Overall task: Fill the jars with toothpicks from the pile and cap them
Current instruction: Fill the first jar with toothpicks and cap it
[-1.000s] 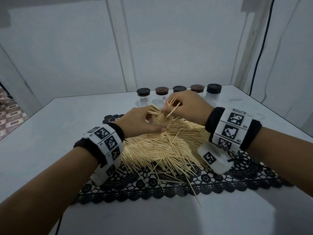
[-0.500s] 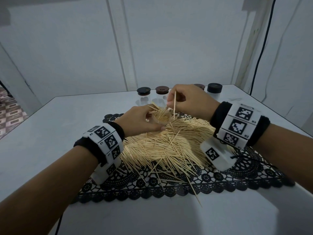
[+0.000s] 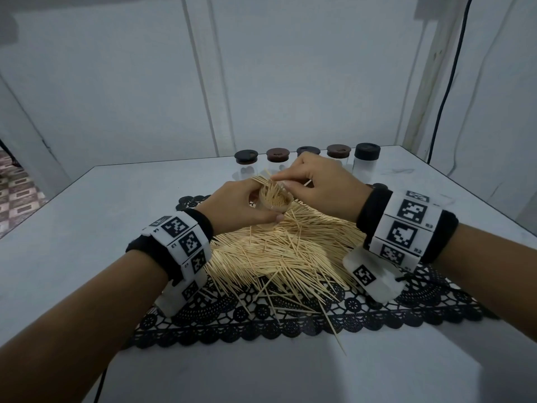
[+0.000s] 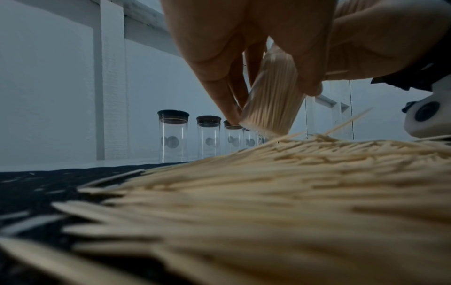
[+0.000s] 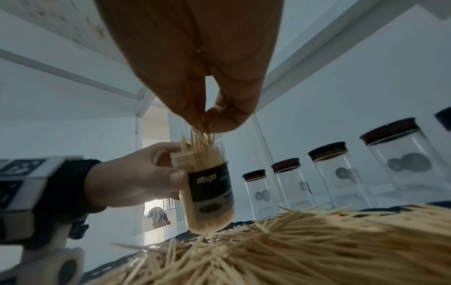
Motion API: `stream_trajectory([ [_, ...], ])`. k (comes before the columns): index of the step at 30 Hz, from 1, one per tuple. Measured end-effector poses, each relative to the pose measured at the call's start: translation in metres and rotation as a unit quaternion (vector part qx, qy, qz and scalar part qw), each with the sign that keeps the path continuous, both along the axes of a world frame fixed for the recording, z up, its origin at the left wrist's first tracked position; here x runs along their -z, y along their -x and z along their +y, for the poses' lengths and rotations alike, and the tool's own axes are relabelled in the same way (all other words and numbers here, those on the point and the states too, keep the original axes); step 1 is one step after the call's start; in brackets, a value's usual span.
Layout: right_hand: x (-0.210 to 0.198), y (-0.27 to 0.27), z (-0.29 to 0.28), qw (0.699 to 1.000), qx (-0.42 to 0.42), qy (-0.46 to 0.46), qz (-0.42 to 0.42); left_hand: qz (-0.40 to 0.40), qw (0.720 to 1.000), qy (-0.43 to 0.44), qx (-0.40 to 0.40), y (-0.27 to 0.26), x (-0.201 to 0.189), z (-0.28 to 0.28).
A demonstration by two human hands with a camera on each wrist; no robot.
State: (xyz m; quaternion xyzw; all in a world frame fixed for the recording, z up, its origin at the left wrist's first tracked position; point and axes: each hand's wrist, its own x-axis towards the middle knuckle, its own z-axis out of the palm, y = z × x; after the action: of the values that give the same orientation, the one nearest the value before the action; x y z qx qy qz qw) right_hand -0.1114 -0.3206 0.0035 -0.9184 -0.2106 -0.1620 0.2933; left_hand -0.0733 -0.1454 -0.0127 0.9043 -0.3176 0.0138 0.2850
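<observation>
My left hand (image 3: 241, 206) grips a small clear jar (image 3: 274, 203) packed with toothpicks, tilted over the far end of the toothpick pile (image 3: 284, 251). The jar (image 5: 207, 185) carries a dark label and has no cap on. My right hand (image 3: 316, 184) hovers over its mouth, with thumb and fingers pinching a few toothpicks (image 5: 201, 133) whose tips reach into the jar. In the left wrist view the jar (image 4: 270, 100) rests its base edge on the pile (image 4: 268, 192).
Several capped glass jars (image 3: 279, 161) stand in a row at the table's far edge, seen also as jars (image 5: 336, 169). The pile lies on a black lace mat (image 3: 290, 318) on a grey table (image 3: 87, 228). A black cable (image 3: 444, 82) hangs at the right wall.
My right hand, which held a toothpick upright above the jar, has come down to the jar's mouth. The left hand has kept the jar in place.
</observation>
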Motion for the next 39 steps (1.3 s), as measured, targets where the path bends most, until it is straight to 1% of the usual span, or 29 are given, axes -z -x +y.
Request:
stream_trajectory([
  [2,0.001,0.001,0.000,0.999,-0.009,-0.027,-0.044,0.002,1.000,0.006,0.006,0.000,0.000,0.000],
  [5,0.005,0.001,0.001,0.995,-0.016,-0.058,-0.080,-0.003,1.000,0.017,0.012,0.000,0.000,0.000],
  [10,0.010,-0.004,0.002,0.995,-0.006,-0.017,-0.098,-0.008,0.999,0.040,0.007,-0.003,0.002,-0.001],
  [12,0.012,-0.004,0.004,0.993,-0.002,-0.023,-0.114,-0.002,0.999,0.054,0.008,-0.003,0.002,0.000],
  [15,0.011,-0.003,0.003,0.994,0.017,-0.036,-0.106,0.000,0.998,0.064,0.016,-0.002,0.000,0.001],
  [18,0.010,-0.003,0.002,0.997,0.029,0.012,-0.065,-0.008,0.998,0.060,0.023,0.000,-0.001,0.001],
  [20,0.012,-0.004,0.004,0.997,0.023,0.043,-0.065,-0.011,0.998,0.051,0.027,0.001,-0.002,0.001],
  [22,0.013,-0.004,0.007,0.996,0.010,0.050,-0.074,-0.016,0.999,0.035,0.034,0.002,-0.002,0.001],
  [26,0.015,-0.007,0.010,0.996,-0.002,0.044,-0.078,-0.025,0.999,0.022,0.039,0.003,-0.003,0.000],
  [33,0.017,-0.008,0.012,0.993,-0.063,0.026,-0.101,-0.020,0.999,0.017,0.046,0.001,0.000,0.000],
  [39,0.017,-0.005,0.012,0.989,-0.042,-0.013,-0.142,-0.008,0.999,0.020,0.032,0.002,0.000,0.000],
])
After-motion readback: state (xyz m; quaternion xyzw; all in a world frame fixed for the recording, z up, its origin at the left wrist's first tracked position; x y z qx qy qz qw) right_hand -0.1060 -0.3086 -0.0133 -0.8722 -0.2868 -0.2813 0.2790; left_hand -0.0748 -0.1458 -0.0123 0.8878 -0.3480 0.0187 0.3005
